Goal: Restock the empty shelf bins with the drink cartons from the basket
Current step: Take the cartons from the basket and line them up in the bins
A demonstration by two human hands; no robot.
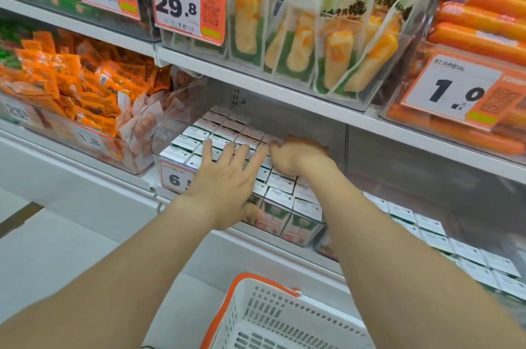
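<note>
the left hand lies flat on the tops of the drink cartons in the clear shelf bin, its grip spread wide, fingers fanned apart and pressing down, the thumb hooked over the front of the row; it holds nothing. the right hand reaches farther back over the same bin, its grip curled tight, knuckles up, fingertips tucked down among the carton tops at the back right; whether it pinches a carton cannot be told. the cartons stand upright in close rows and fill the bin from the front, by the 6.5 price tag, toward the rear. more cartons fill the neighbouring bin to the right. the white basket with an orange handle sits below the arms, no cartons visible in the part shown.
</note>
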